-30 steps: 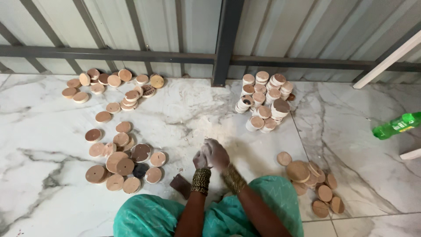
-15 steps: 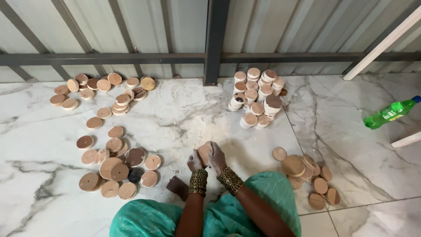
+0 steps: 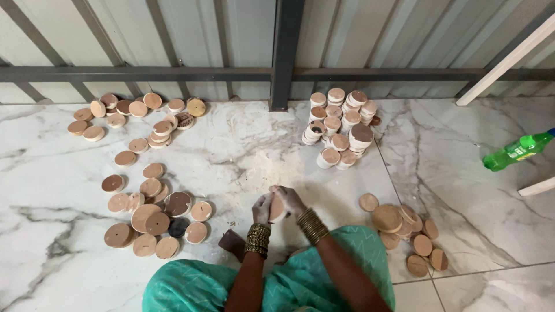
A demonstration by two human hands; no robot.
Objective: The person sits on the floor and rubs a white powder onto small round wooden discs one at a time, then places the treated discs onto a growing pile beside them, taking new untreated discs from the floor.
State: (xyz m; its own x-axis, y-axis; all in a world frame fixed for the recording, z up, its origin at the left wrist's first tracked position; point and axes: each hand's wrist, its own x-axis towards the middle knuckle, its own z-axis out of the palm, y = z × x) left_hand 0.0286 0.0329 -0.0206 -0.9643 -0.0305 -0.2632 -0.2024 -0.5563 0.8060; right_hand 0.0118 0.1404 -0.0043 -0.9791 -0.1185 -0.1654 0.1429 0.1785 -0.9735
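Note:
I sit on a white marble floor (image 3: 243,150) in teal clothing, gold bangles on both wrists. My left hand (image 3: 262,209) and my right hand (image 3: 290,199) are closed together around one round wooden disc (image 3: 277,208), held just above the floor in front of my knees. Pale dust covers my fingers and the floor under them. Several loose wooden discs (image 3: 151,216) lie to my left. More discs (image 3: 404,228) lie to my right.
Neat stacks of discs (image 3: 341,127) stand ahead near a dark steel post (image 3: 284,55). Another scatter of discs (image 3: 139,115) lies far left along the corrugated metal wall. A green plastic bottle (image 3: 516,151) lies at the right, near a white leg.
The view has shifted slightly, so everything sits a bit lower and more to the left. My hands have stayed together on the disc, turning it a little.

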